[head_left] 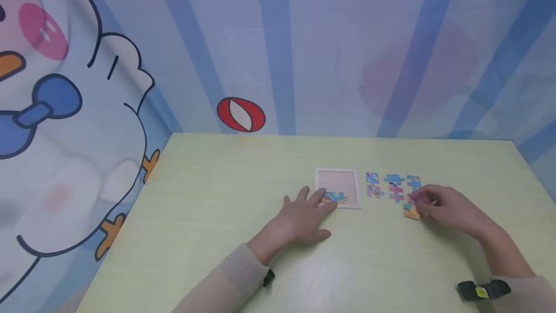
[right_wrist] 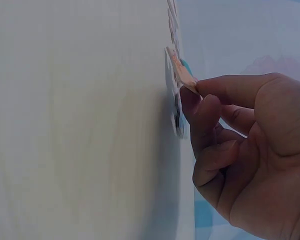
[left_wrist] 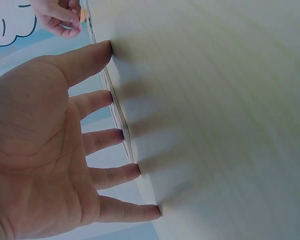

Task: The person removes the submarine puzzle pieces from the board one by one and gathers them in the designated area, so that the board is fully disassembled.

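My right hand (head_left: 451, 209) pinches an orange and teal jigsaw piece (head_left: 410, 211) between thumb and forefinger. In the right wrist view that piece (right_wrist: 183, 71) is tilted and lifted a little off the table. With fingers spread, my left hand (head_left: 302, 220) rests at the lower left of a white-edged puzzle frame (head_left: 359, 190); fingertips touch the frame and table. Inside the frame's lower part lie joined blue and orange pieces (head_left: 340, 198), partly covered by the fingers. Between frame and right hand lie loose jigsaw pieces (head_left: 395, 178), several in blue and pink.
The pale yellow-green table (head_left: 217, 177) stretches left of the frame and in front of the hands. Behind it stands a blue striped backdrop (head_left: 330, 52) with a printed red ball (head_left: 241, 115) and a large cartoon bird (head_left: 87, 168) at left.
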### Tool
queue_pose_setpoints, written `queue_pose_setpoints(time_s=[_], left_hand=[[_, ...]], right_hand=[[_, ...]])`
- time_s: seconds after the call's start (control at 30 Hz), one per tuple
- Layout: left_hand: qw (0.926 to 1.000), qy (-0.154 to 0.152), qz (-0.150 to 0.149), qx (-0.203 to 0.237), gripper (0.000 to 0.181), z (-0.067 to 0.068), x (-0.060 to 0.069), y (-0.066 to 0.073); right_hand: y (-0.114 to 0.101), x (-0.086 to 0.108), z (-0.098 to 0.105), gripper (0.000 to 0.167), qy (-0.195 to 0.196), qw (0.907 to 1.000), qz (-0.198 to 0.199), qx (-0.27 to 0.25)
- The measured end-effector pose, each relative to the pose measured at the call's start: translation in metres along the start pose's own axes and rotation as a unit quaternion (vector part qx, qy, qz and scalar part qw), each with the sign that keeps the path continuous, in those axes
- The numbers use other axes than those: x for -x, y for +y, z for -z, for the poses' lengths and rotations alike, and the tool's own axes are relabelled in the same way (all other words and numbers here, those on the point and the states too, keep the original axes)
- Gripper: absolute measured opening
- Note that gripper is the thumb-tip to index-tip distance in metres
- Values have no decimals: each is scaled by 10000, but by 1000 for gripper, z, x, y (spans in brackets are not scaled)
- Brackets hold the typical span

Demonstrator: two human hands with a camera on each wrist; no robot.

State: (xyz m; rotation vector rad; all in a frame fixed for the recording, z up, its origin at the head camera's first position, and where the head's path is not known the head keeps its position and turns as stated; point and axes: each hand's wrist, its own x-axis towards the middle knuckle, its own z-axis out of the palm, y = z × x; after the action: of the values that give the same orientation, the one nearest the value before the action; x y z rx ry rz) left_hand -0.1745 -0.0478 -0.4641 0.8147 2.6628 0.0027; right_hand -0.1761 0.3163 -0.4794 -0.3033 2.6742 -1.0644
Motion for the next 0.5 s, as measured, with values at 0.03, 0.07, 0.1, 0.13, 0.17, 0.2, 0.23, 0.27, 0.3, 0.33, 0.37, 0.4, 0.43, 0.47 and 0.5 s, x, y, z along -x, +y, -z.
queue_pose_setpoints(time_s=[0.03,0.07,0.1,0.13,0.17,0.2,0.23,0.27,0.3,0.33,0.37,0.4,0.43,0.47,0.5], left_hand=[[10000,0,3,9,71,0,0,0],[10000,-1,5,14,71,0,0,0],[10000,6,3,12,71,-1,0,0],[10000,10,-1,10,71,-1,0,0],[10000,17,-5,8,71,-1,0,0],[10000,22,-10,8,71,-1,0,-1],[10000,24,-13,6,71,-1,-1,-1],[10000,26,-19,5,71,-2,-1,-1],[10000,31,-22,6,71,-2,-1,-1],[10000,31,-23,16,71,-2,-1,-1],[10000,33,-26,19,71,-2,-1,-1],[10000,37,-29,18,71,-2,-1,-1],[10000,40,-31,18,71,-2,-1,-1],[10000,45,-35,12,71,-2,-1,-1],[10000,53,-39,3,71,-2,-1,-1]], right_hand=[[1,2,1,23,-4,10000,-29,25],[3,3,2,24,-13,10000,-61,31],[4,5,2,24,-30,10000,-80,19],[5,6,3,24,-45,9999,-91,15],[7,7,3,24,-55,9999,-102,11],[8,8,4,24,-64,9999,-117,15],[9,9,4,23,-68,9999,-127,34],[10,9,4,23,-79,9999,-138,40],[11,10,5,23,-76,9998,-140,74],[12,11,5,22,-73,9998,-141,98],[13,11,5,21,-75,9998,-151,115],[14,11,5,21,-72,9998,-158,136],[14,12,5,21,-71,9997,-171,150],[14,12,5,20,-60,9997,-174,168],[14,12,5,20,-49,9997,-181,186]])
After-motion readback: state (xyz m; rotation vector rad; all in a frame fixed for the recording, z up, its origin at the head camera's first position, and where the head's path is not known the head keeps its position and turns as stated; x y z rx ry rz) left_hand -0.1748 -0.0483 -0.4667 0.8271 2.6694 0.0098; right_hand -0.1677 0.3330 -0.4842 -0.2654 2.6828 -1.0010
